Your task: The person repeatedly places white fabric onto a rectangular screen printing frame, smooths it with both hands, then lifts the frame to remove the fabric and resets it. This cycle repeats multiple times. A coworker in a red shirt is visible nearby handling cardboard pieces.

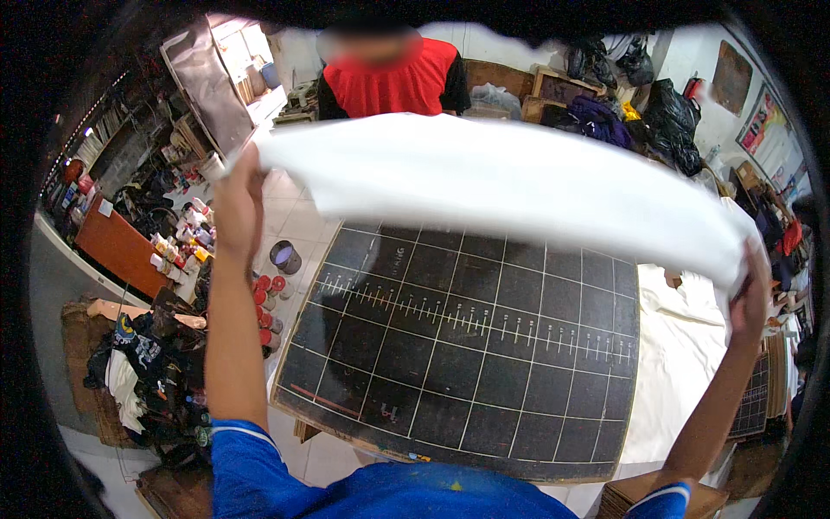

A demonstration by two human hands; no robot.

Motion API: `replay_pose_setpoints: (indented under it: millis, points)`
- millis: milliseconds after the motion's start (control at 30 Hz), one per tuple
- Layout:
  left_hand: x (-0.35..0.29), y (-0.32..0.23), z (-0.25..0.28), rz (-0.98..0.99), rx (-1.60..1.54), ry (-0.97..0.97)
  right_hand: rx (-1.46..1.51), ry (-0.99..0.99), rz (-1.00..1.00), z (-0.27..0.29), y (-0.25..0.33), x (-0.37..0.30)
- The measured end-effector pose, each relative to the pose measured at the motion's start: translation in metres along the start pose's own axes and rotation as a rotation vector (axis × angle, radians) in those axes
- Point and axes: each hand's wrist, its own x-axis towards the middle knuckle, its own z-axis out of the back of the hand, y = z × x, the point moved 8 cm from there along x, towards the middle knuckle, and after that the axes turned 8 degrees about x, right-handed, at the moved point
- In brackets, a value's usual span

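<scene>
A white cloth (pixel 484 177) is stretched in the air between my raised hands, smeared by motion. My left hand (pixel 239 203) is closed on its left end, and my right hand (pixel 750 290) grips its right end lower down. Beneath the cloth lies a black board (pixel 467 389) marked with a white grid and a ruled scale, its far edge partly hidden by the cloth. More white fabric (pixel 670 346) lies in folds along the board's right side, near my right forearm.
Across the board stands a person in a red and black shirt (pixel 393 78). On the floor at left are a dark bucket (pixel 284 257), red-lidded jars (pixel 266 311) and several bottles (pixel 186 238). Black bags (pixel 674 125) are heaped at the far right.
</scene>
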Motion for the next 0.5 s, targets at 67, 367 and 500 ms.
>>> replay_pose_setpoints:
  millis: [67,367,500]
  points:
    - [-0.056,0.051,0.015,0.192,0.173,-0.074,-0.103,-0.009,-0.147,0.018,-0.063,-0.040]
    - [-0.253,0.176,-0.004,0.842,-0.028,-0.096,-0.187,0.135,-0.514,0.053,-0.245,-0.188]
    - [-0.287,0.194,0.005,1.074,0.010,-0.134,-0.405,0.186,-0.526,0.073,-0.256,-0.199]
